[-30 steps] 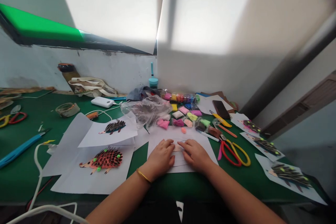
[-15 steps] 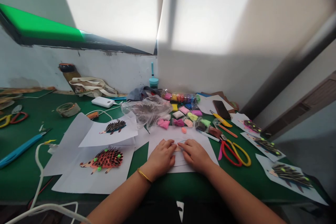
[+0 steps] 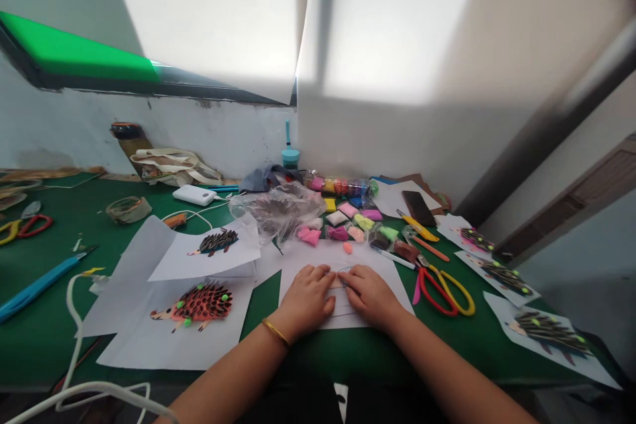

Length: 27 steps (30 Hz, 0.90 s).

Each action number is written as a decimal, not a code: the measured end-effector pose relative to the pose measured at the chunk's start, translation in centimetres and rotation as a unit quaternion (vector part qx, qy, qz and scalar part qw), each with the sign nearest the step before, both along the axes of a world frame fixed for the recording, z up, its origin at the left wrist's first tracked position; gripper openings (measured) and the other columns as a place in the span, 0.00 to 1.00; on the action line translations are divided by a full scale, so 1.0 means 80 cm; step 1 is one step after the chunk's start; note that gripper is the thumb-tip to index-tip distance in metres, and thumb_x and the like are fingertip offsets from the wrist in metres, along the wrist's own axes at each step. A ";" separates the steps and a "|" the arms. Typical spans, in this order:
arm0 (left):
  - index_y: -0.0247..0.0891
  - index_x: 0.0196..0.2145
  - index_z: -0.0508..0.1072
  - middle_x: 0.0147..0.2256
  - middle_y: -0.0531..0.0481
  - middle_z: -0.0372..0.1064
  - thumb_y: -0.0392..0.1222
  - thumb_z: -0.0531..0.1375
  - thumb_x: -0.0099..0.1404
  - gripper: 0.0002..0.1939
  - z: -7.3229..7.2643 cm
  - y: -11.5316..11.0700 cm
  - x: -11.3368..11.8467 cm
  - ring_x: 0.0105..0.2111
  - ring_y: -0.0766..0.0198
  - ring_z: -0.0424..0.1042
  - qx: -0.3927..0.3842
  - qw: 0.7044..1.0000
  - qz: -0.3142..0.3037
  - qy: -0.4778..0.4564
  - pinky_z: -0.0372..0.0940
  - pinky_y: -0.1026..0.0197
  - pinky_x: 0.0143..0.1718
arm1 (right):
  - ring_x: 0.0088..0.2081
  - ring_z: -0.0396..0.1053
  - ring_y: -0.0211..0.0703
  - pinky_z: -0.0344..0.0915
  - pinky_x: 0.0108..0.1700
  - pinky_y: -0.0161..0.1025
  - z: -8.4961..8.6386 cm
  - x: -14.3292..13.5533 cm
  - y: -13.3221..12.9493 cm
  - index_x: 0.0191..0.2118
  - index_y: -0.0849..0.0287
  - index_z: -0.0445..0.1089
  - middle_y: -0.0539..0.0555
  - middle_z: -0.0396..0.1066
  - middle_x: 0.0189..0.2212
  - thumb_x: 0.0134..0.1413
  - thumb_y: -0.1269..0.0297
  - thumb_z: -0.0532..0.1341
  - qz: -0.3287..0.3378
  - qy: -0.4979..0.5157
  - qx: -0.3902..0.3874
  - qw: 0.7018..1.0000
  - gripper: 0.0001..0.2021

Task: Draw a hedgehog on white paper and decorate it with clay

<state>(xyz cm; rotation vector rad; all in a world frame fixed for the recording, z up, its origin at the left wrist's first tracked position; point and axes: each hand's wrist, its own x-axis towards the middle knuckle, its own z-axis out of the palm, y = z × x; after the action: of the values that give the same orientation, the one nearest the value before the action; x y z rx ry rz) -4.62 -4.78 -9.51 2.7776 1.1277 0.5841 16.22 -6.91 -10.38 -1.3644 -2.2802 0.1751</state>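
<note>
My left hand [image 3: 309, 298] lies palm down on a white sheet of paper [image 3: 382, 265], fingers stretched out and thumb apart. Its fingertips touch a flattened patch of peach modelling clay [image 3: 337, 282] on the paper. From the other side my right hand [image 3: 368, 293] rests on the same sheet, fingers extended, its index finger and thumb at the clay's edge. Part of a pencil-like drawing shows between the hands; the rest is hidden under them. Just beyond the fingers sits a small coral clay ball [image 3: 348, 248].
Bagged coloured clay [image 3: 338, 217] lies behind the sheet. Red-and-yellow scissors [image 3: 447, 288], a white pen [image 3: 395, 257] and a phone [image 3: 419, 207] are at right. A clay hedgehog picture [image 3: 203, 303] and a blue tool [image 3: 42, 286] lie left; several more hedgehog pictures [image 3: 551, 331] line the right edge.
Both hands stay over the clay patch on the paper, with only very slight finger movement. The view has shifted slightly.
</note>
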 end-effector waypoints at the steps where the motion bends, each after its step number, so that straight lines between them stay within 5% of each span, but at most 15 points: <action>1: 0.39 0.55 0.66 0.56 0.42 0.64 0.43 0.59 0.61 0.24 -0.001 0.001 0.000 0.53 0.49 0.63 -0.001 1.000 0.000 -0.003 0.56 0.46 0.59 | 0.43 0.64 0.48 0.63 0.48 0.45 0.000 0.000 0.000 0.54 0.58 0.69 0.57 0.68 0.40 0.57 0.70 0.56 -0.002 -0.009 -0.005 1.000 0.19; 27: 0.34 0.57 0.64 0.57 0.41 0.64 0.43 0.60 0.61 0.27 -0.004 0.002 -0.001 0.55 0.49 0.62 0.001 1.000 0.001 0.002 0.55 0.47 0.61 | 0.44 0.64 0.47 0.62 0.49 0.44 0.006 -0.002 0.001 0.53 0.57 0.70 0.56 0.68 0.41 0.58 0.69 0.56 -0.012 -0.007 -0.047 0.999 0.17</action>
<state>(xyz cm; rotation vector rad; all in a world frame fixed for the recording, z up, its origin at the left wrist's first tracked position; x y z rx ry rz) -4.71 -4.58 -9.82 2.7818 1.1313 0.5801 16.03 -6.85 -9.91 -1.4442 -2.2912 0.2697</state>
